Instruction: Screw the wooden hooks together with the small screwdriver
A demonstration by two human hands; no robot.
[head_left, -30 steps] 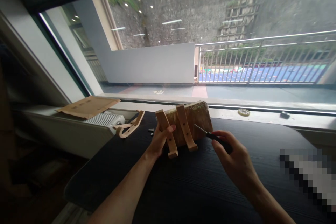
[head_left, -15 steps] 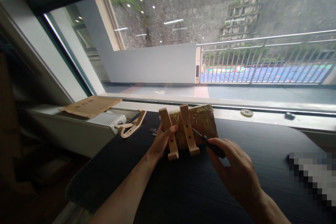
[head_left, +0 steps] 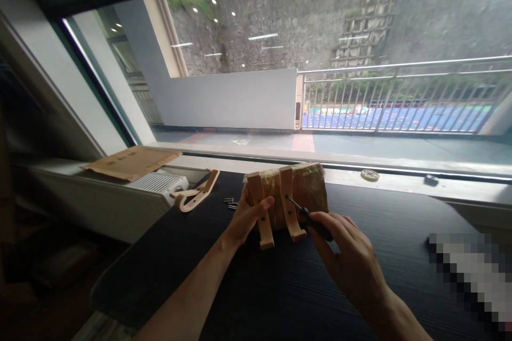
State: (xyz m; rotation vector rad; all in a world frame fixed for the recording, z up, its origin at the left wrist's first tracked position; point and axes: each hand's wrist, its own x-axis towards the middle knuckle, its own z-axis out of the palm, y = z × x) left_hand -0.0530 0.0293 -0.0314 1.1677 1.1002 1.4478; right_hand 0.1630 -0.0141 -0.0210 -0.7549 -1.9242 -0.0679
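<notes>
My left hand [head_left: 245, 220] grips the left edge of a brown wooden board [head_left: 309, 192] held tilted up on the black table [head_left: 280, 287]. Two pale wooden hooks [head_left: 291, 203] lie against the board's face, and my thumb presses the left one. My right hand [head_left: 344, 253] is closed on a black-handled screwdriver [head_left: 310, 217]. Its tip touches the right hook near a screw hole.
Loose wooden hooks [head_left: 196, 196] and several small dark screws [head_left: 231, 203] lie on the table to the left. A cardboard sheet [head_left: 132, 161] rests on a white radiator. A tape roll [head_left: 370, 175] and a small dark object [head_left: 430, 180] sit on the window sill.
My right hand has moved left and brought the screwdriver tip from beside the board onto the right hook. The board is tilted a little lower.
</notes>
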